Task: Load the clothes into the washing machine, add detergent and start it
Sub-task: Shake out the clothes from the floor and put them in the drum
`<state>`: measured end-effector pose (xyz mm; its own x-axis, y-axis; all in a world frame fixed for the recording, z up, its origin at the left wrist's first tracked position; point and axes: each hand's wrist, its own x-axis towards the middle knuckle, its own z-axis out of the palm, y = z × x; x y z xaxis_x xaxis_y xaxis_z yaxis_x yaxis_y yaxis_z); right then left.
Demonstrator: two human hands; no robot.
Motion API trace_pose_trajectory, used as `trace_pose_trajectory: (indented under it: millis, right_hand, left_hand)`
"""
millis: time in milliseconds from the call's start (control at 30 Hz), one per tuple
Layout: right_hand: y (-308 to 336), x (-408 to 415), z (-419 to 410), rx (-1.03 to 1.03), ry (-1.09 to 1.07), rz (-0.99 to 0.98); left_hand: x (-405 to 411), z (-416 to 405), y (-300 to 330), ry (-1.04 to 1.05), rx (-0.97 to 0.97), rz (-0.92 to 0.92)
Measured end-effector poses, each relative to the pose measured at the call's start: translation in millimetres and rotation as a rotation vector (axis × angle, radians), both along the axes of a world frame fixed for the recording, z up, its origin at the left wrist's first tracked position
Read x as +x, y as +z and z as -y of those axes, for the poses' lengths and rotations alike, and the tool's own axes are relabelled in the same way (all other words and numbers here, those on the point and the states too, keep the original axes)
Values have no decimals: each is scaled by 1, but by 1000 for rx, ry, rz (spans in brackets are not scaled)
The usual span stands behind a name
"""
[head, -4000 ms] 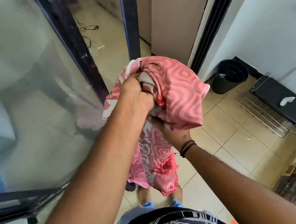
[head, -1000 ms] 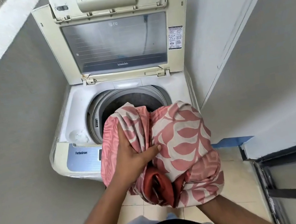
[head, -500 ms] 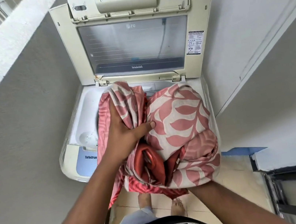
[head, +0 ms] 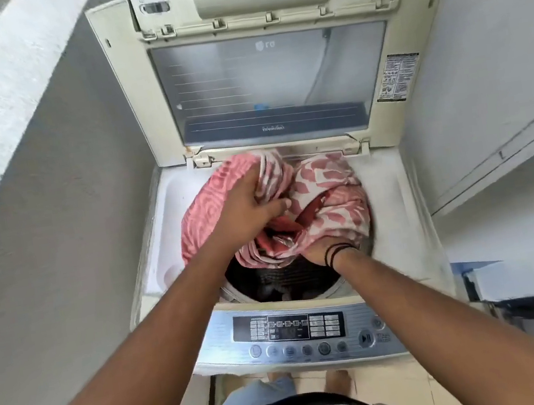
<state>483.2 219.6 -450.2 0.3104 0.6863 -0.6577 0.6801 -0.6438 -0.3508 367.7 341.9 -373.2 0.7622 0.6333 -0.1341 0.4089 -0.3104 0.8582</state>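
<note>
A top-loading washing machine (head: pixel 396 217) stands in front of me with its lid (head: pixel 269 91) raised upright against the wall. A bundle of pink and white patterned clothes (head: pixel 327 200) sits over the drum opening (head: pixel 281 283), whose dark inside shows below it. My left hand (head: pixel 246 212) grips the cloth from above on the left side. My right hand (head: pixel 314 253) holds the bundle from underneath at its near right edge; its fingers are hidden by the fabric. The control panel (head: pixel 299 332) with buttons faces me at the front.
A grey wall (head: pixel 55 234) closes in on the left and a white wall (head: pixel 498 63) on the right. A dark frame edge (head: pixel 533 301) lies at the lower right. My feet stand on pale tiles (head: pixel 390 388) right against the machine.
I have stepped up to the machine and both hands have carried the bundle forward and down, from in front of the machine to over the drum opening.
</note>
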Motion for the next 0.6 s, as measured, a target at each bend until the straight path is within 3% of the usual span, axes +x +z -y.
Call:
trace_pose_trajectory:
  millis: [133, 367, 600]
  right_hand:
    - [-11, -3, -2, 44, -141, 110]
    - [-15, -8, -6, 80, -231, 88]
    - [-4, -4, 20, 156, -419, 82]
  left_hand:
    - [-10, -11, -40, -55, 22, -240]
    - [-24, -21, -72, 22, -82, -217]
    - [-10, -4, -76, -55, -92, -197]
